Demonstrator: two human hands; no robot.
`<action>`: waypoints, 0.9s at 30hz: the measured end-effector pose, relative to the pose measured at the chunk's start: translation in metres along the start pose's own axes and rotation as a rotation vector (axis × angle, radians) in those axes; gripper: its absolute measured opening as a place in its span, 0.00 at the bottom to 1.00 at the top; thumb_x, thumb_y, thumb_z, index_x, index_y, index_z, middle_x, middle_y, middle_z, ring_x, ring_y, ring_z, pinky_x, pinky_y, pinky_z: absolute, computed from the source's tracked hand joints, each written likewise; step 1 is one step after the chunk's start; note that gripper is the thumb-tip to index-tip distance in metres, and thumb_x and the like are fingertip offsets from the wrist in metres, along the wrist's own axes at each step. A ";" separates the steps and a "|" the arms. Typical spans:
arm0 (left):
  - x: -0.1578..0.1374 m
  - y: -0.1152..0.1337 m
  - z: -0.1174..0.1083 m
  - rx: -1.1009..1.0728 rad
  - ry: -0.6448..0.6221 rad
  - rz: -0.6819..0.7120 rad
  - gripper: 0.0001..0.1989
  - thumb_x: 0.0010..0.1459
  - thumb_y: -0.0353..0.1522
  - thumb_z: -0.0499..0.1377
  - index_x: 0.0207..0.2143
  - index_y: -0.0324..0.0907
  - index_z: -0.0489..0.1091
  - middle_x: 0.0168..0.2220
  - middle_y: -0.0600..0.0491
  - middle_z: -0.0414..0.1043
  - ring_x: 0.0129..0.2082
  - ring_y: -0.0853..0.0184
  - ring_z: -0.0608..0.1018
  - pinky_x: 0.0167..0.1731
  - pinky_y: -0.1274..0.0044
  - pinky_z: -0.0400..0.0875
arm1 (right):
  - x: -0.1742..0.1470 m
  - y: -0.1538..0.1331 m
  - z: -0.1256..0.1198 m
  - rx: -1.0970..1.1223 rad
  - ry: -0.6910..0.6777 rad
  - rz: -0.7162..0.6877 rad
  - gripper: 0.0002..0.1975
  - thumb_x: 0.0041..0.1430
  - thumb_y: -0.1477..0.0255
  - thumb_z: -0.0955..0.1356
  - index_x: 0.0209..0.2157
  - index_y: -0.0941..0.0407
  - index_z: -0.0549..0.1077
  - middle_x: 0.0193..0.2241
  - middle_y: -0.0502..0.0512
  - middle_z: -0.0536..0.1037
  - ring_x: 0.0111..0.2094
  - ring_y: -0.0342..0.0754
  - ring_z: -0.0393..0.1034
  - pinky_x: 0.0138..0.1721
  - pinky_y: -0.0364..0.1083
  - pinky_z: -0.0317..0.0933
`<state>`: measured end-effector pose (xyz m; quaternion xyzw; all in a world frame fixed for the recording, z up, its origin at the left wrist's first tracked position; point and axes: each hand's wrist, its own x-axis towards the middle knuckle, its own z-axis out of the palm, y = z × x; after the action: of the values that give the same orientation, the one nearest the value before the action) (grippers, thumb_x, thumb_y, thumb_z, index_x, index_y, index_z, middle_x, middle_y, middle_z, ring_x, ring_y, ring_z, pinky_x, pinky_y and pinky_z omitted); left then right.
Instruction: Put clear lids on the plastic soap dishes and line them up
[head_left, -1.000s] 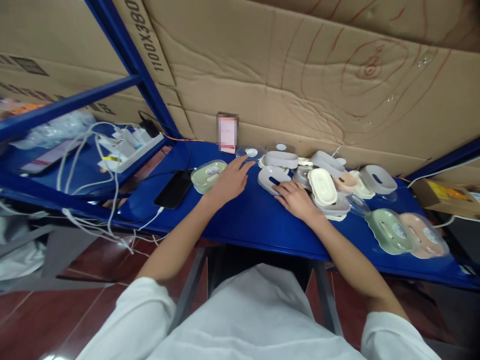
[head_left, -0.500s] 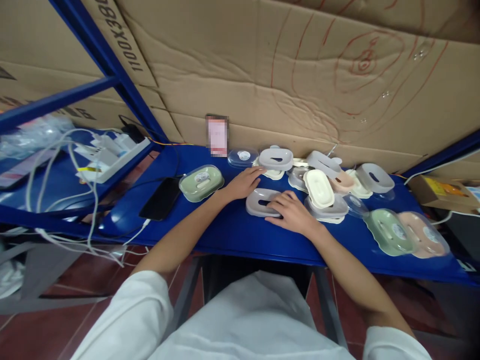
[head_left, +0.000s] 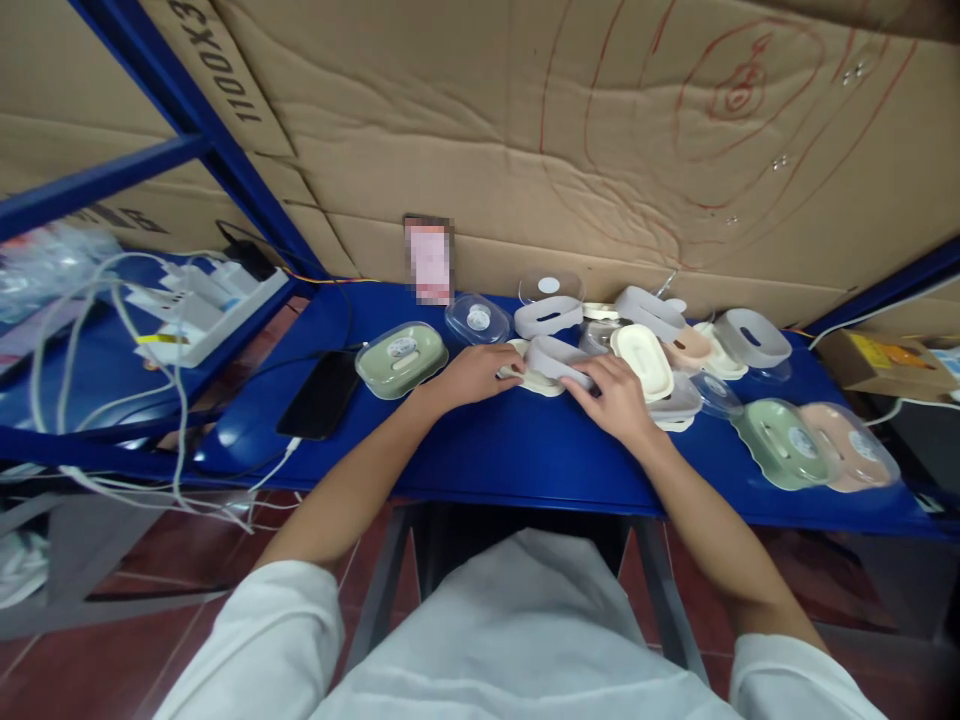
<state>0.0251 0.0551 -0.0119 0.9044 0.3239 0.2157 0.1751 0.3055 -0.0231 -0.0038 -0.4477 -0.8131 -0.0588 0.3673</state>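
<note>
In the head view my left hand (head_left: 480, 374) is closed on the left edge of a cream scalloped tray (head_left: 551, 386). My right hand (head_left: 613, 392) grips the near right side of a grey oval soap dish part (head_left: 559, 356), which is tilted above the cream tray. Whether the two parts touch is hidden. Behind them stands another grey oval part (head_left: 549, 316), with a clear lid (head_left: 480, 318) to its left. Right of my right hand, a cream dish (head_left: 643, 362) rests partly over another grey part (head_left: 675, 400).
A green lidded soap dish (head_left: 402, 358) and a black phone (head_left: 319, 396) lie at left, near a power strip (head_left: 217, 320) with tangled cables. Green (head_left: 784, 445) and pink (head_left: 847, 447) lidded dishes lie at right. A lit phone (head_left: 430, 262) leans on the cardboard.
My right hand has lifted the grey part from the table and moved it back over the cream tray. My left hand has come down onto the tray's edge. A clear lid now stands farther back.
</note>
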 end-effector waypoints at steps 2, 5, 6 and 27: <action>-0.003 0.005 -0.009 0.006 0.054 -0.008 0.09 0.67 0.38 0.64 0.48 0.46 0.76 0.49 0.50 0.79 0.50 0.58 0.81 0.54 0.67 0.76 | -0.001 -0.002 0.007 -0.013 -0.024 -0.001 0.13 0.73 0.59 0.70 0.45 0.54 0.81 0.42 0.59 0.86 0.44 0.59 0.80 0.49 0.57 0.71; -0.005 0.005 -0.014 0.022 0.077 0.015 0.29 0.61 0.40 0.70 0.62 0.48 0.70 0.62 0.45 0.72 0.64 0.52 0.74 0.65 0.60 0.70 | -0.002 -0.006 0.018 -0.022 -0.066 -0.028 0.13 0.75 0.61 0.68 0.48 0.54 0.80 0.46 0.59 0.86 0.49 0.59 0.80 0.52 0.57 0.68; -0.006 0.003 -0.013 0.026 0.053 0.020 0.36 0.59 0.40 0.72 0.67 0.49 0.66 0.67 0.43 0.67 0.69 0.50 0.70 0.68 0.58 0.67 | -0.002 -0.007 0.021 -0.022 -0.078 -0.040 0.13 0.76 0.62 0.68 0.50 0.54 0.80 0.47 0.59 0.86 0.51 0.58 0.80 0.55 0.57 0.67; -0.009 -0.002 -0.006 0.038 -0.037 -0.062 0.26 0.65 0.48 0.66 0.60 0.46 0.75 0.71 0.42 0.64 0.71 0.49 0.69 0.71 0.57 0.65 | -0.005 0.000 0.038 0.142 -0.334 -0.074 0.15 0.76 0.69 0.65 0.60 0.51 0.75 0.61 0.59 0.80 0.66 0.55 0.71 0.72 0.63 0.51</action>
<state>0.0149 0.0518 -0.0102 0.9008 0.3527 0.1870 0.1706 0.2864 -0.0107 -0.0348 -0.3942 -0.8808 0.0604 0.2553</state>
